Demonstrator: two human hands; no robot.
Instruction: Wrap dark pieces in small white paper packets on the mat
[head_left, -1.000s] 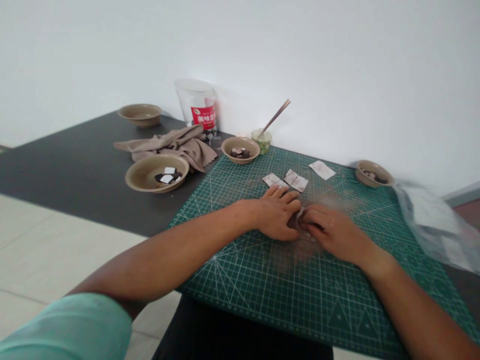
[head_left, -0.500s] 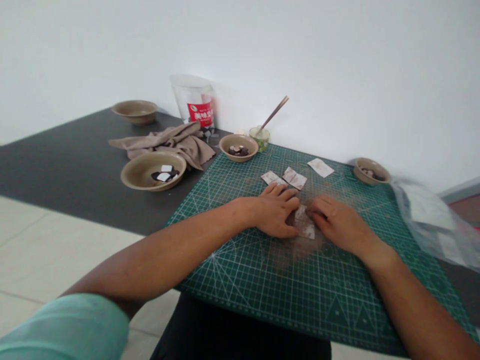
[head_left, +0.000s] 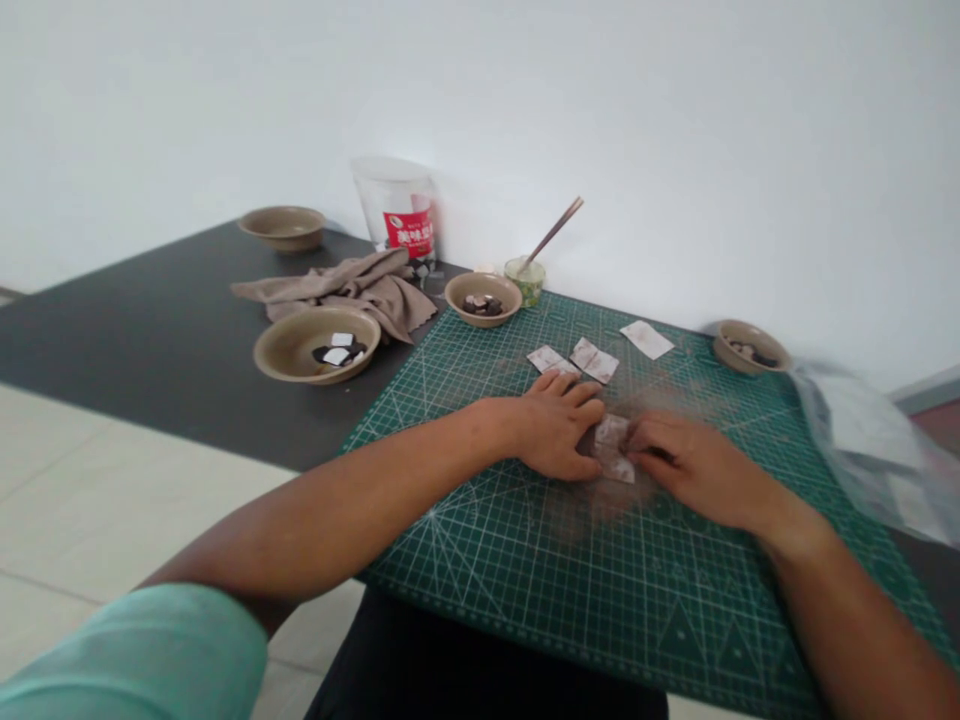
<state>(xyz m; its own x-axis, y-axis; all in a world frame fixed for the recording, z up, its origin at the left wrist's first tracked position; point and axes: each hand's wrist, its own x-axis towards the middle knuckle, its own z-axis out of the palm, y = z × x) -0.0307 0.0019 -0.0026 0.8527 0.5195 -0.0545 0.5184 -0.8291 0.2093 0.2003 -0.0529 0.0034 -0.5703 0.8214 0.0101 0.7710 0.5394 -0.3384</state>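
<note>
On a green cutting mat (head_left: pixel 480 560), a white rectangular piece with brown smears (head_left: pixel 616 462) lies between my hands. My left hand (head_left: pixel 559 425) rests flat with spread fingers, its thumb and fingertips at the left edge of that piece. Over the right side of the piece, my right hand (head_left: pixel 690 460) is closed in a pinch. Something small and dark seems to be in its fingertips, too blurred to name. Brown powder is smeared on the mat around both hands. Two more smeared rectangles (head_left: pixel 595 360) and a cleaner white one (head_left: pixel 646 340) lie farther back.
Small bowls with dark pieces stand at the back left (head_left: pixel 484 300) and back right (head_left: pixel 750 347) of the mat. A green cup (head_left: pixel 525 280) holds a stick. Left are a larger bowl (head_left: pixel 277 350), a brown cloth (head_left: pixel 360 290), and a clear tub (head_left: pixel 397 200). A plastic bag (head_left: pixel 885 440) lies right.
My right hand has moved slightly down across the white piece, still pinched. My left hand stays flat at its edge. The whole view has shifted a little.
</note>
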